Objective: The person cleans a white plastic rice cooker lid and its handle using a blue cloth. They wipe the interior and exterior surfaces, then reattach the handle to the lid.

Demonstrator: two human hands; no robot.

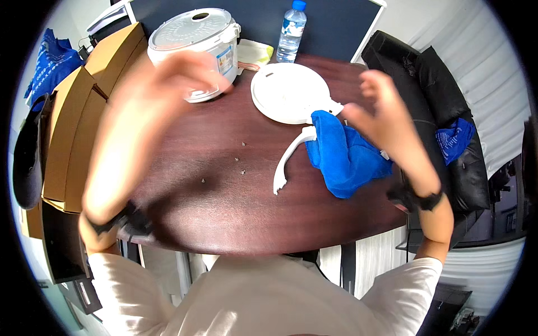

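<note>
My left hand [188, 75] is raised in front of a white tub-shaped appliance [162, 59] with a translucent round lid [191, 31]. Motion smears its fingers, so their closure is unclear. Over the right side of the table, my right hand [384, 112] hovers with thumb and fingers apart, nothing visible in it. Just below and left of it lies a crumpled blue cloth [347, 157], partly covering something white. A curved white plastic handle [288, 159] sticks out from the cloth's left side. Behind it a round white plastic plate [288, 92] lies flat, its tab near the cloth.
Several tiny screw-like pieces [242, 172] are scattered mid-table [218, 218]. At the back stand a water bottle [292, 33] with a blue cap and a folded pale cloth [255, 54]. Cardboard boxes [75, 134] border the left side; a black sofa [443, 84] borders the right.
</note>
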